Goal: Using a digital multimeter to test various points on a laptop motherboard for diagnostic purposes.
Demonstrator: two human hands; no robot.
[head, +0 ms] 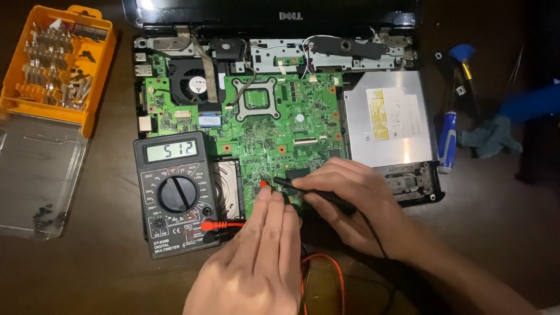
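Left hand: entering from the bottom edge, back facing up, fingers held together and stretched forward, fingertips pinched low around something slim. Right hand: coming in from the lower right corner, forearm running diagonally up and left, wrist bent, knuckles raised, thumb and forefinger closed in a pen-like pinch, remaining fingers curled beneath. Both hands close together, fingertips nearly meeting, left slightly below and nearer than right.

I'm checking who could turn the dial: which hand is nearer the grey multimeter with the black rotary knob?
Left. The left hand lies just right of the grey multimeter, beside its plugged leads; the right hand sits farther right, over the green circuit board.
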